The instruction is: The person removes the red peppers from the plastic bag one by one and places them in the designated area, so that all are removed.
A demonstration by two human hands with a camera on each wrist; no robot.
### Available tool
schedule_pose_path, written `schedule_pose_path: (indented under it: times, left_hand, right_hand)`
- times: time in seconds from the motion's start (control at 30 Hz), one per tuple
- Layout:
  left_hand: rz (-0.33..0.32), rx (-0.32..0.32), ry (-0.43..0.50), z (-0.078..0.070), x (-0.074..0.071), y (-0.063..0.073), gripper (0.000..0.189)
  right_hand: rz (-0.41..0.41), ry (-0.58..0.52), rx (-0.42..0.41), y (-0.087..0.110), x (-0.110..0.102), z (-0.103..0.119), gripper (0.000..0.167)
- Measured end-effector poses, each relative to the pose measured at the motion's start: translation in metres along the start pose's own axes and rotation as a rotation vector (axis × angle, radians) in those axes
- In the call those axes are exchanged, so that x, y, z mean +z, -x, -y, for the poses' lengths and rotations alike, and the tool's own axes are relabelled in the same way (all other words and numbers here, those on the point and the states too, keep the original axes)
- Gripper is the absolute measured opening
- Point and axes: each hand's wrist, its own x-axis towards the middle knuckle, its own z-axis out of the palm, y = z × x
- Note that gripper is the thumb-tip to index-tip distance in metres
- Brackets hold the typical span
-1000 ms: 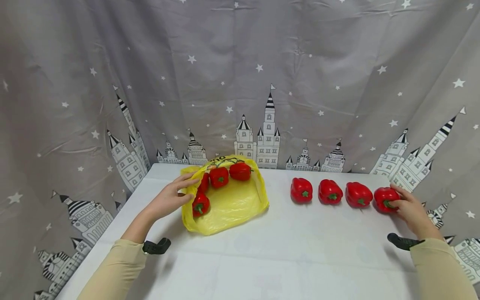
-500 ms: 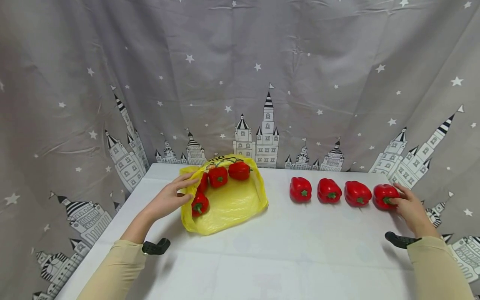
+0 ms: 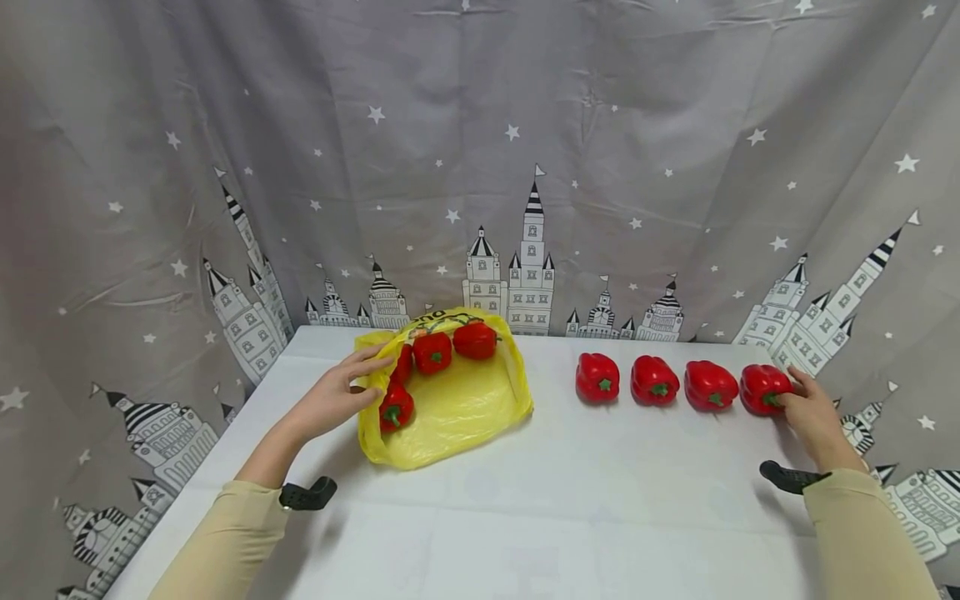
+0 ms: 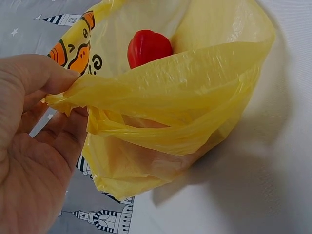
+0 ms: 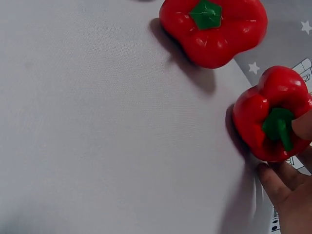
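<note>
My left hand pinches the gathered left edge of a yellow plastic bag between thumb and fingers. The bag lies on its side with its mouth facing me. Inside it are several red bell peppers, part of one hidden behind the bag's edge. At the far right, my right hand grips the end bell pepper of a row, thumb by its green stem and fingers round its far side. Right beside it sits another red bell pepper.
The row's other red bell peppers stand to the right of the bag, set apart on the white tablecloth. A grey curtain printed with castles and stars hangs behind the table's back edge.
My right hand and the end bell pepper have shifted slightly toward the back, in line with the row. The left hand keeps its hold on the bag. The head view has turned a little.
</note>
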Motion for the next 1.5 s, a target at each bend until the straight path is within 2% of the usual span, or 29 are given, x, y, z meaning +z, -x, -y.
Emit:
schedule_pose_path:
  times: [0.1, 0.33, 0.6, 0.77, 0.93, 1.13, 1.23, 1.33, 1.5]
  left_hand:
    - [0.002, 0.0, 0.01, 0.001, 0.0, 0.0, 0.053]
    - [0.0, 0.013, 0.026, 0.003, -0.001, 0.0, 0.053]
    - [0.002, 0.012, 0.029, 0.003, 0.0, 0.0, 0.053]
    - [-0.001, 0.007, 0.034, 0.003, -0.001, 0.001, 0.054]
    - [-0.012, 0.007, 0.033, 0.005, -0.002, 0.001, 0.053]
    - [-0.041, 0.022, 0.042, 0.003, -0.004, 0.001, 0.053]
    - [-0.061, 0.025, 0.029, 0.0, -0.007, 0.001, 0.054]
    - [-0.073, 0.018, 0.023, -0.003, -0.009, 0.001, 0.054]
    - [-0.084, 0.013, 0.02, -0.005, -0.013, 0.001, 0.053]
  right_hand:
    - [0.005, 0.025, -0.014, 0.003, -0.003, 0.005, 0.074]
    - [-0.038, 0.122, -0.225, 0.012, -0.009, 0.019, 0.069]
    - [-0.069, 0.127, -0.274, 0.028, -0.01, 0.042, 0.063]
    - [-0.055, 0.148, -0.306, 0.036, 0.0, 0.06, 0.062]
    - [-0.047, 0.135, -0.389, 0.045, 0.024, 0.08, 0.059]
    - [0.032, 0.148, -0.508, 0.062, 0.065, 0.106, 0.056]
    - [0.11, 0.132, -0.586, 0.07, 0.087, 0.117, 0.056]
    - [0.205, 0.111, -0.63, 0.079, 0.11, 0.127, 0.058]
    - [0.343, 0.074, -0.641, 0.093, 0.146, 0.14, 0.061]
